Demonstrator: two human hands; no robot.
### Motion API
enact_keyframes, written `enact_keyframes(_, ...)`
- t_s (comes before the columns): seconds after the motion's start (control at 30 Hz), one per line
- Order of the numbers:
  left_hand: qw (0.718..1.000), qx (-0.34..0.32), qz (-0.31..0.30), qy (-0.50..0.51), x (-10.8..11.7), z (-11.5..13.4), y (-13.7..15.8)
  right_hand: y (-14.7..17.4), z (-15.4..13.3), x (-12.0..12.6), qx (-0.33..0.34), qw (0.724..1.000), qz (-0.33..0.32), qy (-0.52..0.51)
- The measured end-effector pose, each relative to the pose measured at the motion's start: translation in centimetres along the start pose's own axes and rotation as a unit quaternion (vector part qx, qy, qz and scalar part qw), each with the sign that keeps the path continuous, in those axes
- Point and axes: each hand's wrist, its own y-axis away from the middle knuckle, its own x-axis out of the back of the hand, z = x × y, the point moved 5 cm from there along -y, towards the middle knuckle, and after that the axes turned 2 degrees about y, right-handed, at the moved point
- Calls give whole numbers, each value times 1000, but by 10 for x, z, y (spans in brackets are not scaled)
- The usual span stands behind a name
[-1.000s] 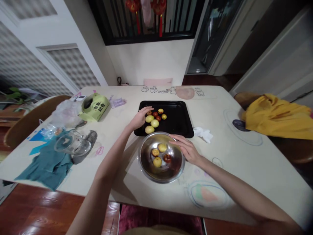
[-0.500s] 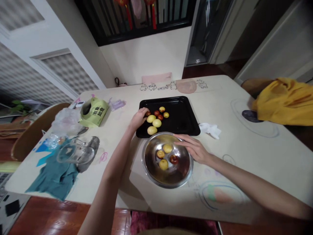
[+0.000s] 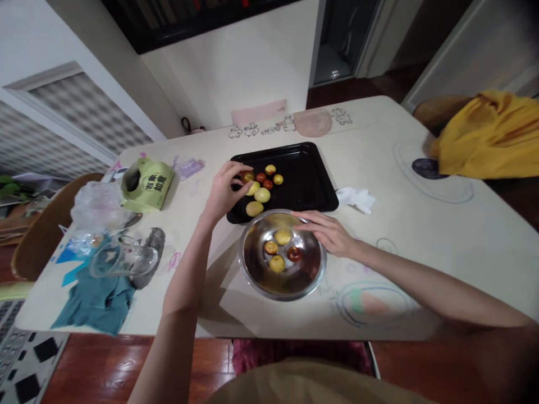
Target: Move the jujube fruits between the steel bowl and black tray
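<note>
A black rectangular tray (image 3: 304, 175) holds several round fruits: larger pale yellow ones (image 3: 261, 194), and smaller ones in red and mottled yellow (image 3: 270, 169). My left hand (image 3: 224, 189) is over the tray's left side, thumb and fingers apart around a reddish-yellow fruit (image 3: 247, 177); whether they touch it I cannot tell. In front of the tray stands a shiny steel bowl (image 3: 255, 269) with yellow fruits (image 3: 277, 264) and a dark red one (image 3: 294, 254) inside. My right hand (image 3: 332, 233) rests with outstretched fingers on the bowl's upper right rim.
A crumpled white tissue (image 3: 356, 199) lies right of the tray. On the left are a green paper bag (image 3: 149, 182), a clear plastic bag (image 3: 99, 206), a transparent jug (image 3: 122, 258) and a teal cloth (image 3: 99, 300). Yellow fabric (image 3: 490, 137) hangs over a chair at right.
The view has tilted downward. My left hand has shifted slightly, and its thumb and fingers are spread wider around the fruit. My right hand stays on the bowl's rim.
</note>
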Motion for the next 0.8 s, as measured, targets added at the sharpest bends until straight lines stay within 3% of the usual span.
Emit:
enact_keyframes(0.1, 989, -44, -130, 55, -18, 60, 24, 0, 1, 0, -8, 1000, 2, 12)
enact_keyframes(0.17, 973, -68, -211, 65, -34, 86, 44, 0, 1, -1, -10, 1000, 4, 15)
enact_keyframes(0.27, 945, -87, -306, 74, -56, 100, 69, 0, 1, 0, -6, 1000, 7, 12)
enact_keyframes(0.37, 926, -79, -366, 51, -70, 97, 80, 0, 0, 0, 3, 1000, 3, 12)
enact_keyframes(0.5, 916, -54, -398, -18, -74, 89, 80, 0, 0, 0, 12, 1000, 5, 10)
enact_keyframes(0.8, 909, -101, -391, -104, -78, 83, 84, 1, 0, -1, 4, 1000, -2, -1)
